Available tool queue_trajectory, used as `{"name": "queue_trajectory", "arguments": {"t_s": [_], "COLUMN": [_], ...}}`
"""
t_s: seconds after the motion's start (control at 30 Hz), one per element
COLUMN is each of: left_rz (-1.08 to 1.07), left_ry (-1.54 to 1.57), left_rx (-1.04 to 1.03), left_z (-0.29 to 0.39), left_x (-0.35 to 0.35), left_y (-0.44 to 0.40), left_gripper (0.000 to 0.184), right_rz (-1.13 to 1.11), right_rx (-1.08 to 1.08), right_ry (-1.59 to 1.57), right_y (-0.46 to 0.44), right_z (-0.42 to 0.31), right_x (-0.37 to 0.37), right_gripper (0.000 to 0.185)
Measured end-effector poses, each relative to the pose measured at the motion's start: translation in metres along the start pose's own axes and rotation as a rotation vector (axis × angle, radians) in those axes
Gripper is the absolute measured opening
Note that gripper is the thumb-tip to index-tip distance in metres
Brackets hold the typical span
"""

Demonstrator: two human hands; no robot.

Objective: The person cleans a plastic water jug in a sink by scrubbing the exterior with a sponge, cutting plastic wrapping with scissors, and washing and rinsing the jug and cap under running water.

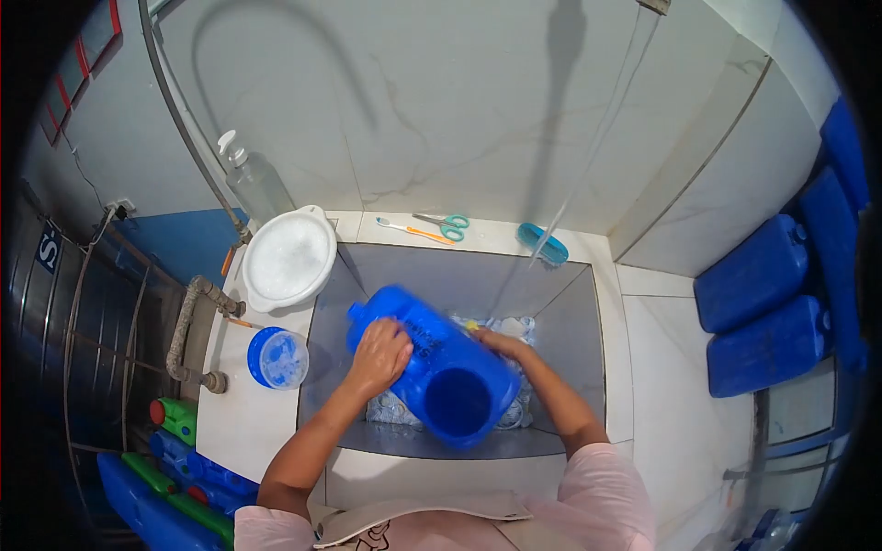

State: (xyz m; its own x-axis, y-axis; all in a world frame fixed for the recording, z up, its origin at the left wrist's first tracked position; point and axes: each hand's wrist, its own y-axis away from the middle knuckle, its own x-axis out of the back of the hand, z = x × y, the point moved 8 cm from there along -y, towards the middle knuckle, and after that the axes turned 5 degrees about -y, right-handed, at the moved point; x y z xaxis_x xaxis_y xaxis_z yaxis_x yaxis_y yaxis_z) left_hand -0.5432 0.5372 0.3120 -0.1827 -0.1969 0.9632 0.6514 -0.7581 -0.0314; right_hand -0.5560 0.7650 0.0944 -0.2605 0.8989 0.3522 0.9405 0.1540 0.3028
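Note:
A blue plastic container (418, 335) is tilted over the grey sink (570, 367), its wide round opening facing me. On its left side my left hand (381, 356) lies against the upper part, fingers bent over the surface. My right hand (499, 343) is at its right side, with something small and yellow (471, 325) by the fingertips; whether the hand holds it I cannot tell. Beneath the container, patterned cloth-like material (395, 410) covers part of the sink bottom. Water (588, 174) runs from a spout at the top right.
On the ledge are a white bowl of suds (290, 258), a pump bottle (257, 184), a small tub (283, 359), a toothbrush (413, 230), scissors (452, 226) and a teal brush (542, 245). Blue containers stand right (767, 344) and lower left (138, 505). A pipe (182, 331) rises at left.

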Motion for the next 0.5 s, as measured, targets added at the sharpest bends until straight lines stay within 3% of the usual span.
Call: {"name": "queue_trajectory", "arguments": {"t_s": [0.03,0.07,0.1,0.13,0.2,0.27,0.33,0.37,0.43,0.5], "left_rz": [0.239,0.479,0.456,0.457,0.201,0.163,0.111,0.108,0.331,0.334], "left_ry": [-0.034,-0.070,-0.127,-0.127,0.561,0.596,0.663,0.659,0.709,0.718], "left_rx": [0.066,0.127,0.224,0.216,0.495,0.490,0.489,0.483,0.361,0.367], "left_z": [-0.007,-0.013,-0.024,-0.027,-0.058,-0.053,-0.050,-0.050,-0.050,-0.051], "left_x": [0.005,0.012,0.006,0.007,-0.026,-0.029,-0.030,-0.036,-0.033,-0.030], "left_y": [-0.004,-0.004,-0.008,-0.010,-0.010,-0.011,-0.013,-0.012,-0.002,0.008], "left_gripper": [0.028,0.036,0.053,0.053,0.055,0.055,0.055,0.055,0.051,0.049], "right_rz": [-0.002,0.144,0.294,0.301,0.911,1.167,0.942,0.950,0.468,0.478], "right_rx": [0.000,-0.179,-0.356,-0.355,0.151,0.427,0.611,0.610,0.409,0.348], "right_ry": [-0.002,-0.136,-0.271,-0.274,-0.036,0.040,0.235,0.233,0.420,0.375], "right_y": [-0.002,-0.005,-0.005,-0.008,0.018,0.049,0.043,0.047,0.014,-0.013], "right_z": [0.026,0.060,0.083,0.072,-0.023,-0.162,-0.236,-0.252,-0.264,-0.235], "right_x": [-0.016,-0.017,-0.015,-0.020,0.003,0.018,0.019,0.025,0.005,0.033], "right_gripper": [0.046,0.047,0.049,0.049,0.045,0.039,0.029,0.029,0.028,0.029]}}
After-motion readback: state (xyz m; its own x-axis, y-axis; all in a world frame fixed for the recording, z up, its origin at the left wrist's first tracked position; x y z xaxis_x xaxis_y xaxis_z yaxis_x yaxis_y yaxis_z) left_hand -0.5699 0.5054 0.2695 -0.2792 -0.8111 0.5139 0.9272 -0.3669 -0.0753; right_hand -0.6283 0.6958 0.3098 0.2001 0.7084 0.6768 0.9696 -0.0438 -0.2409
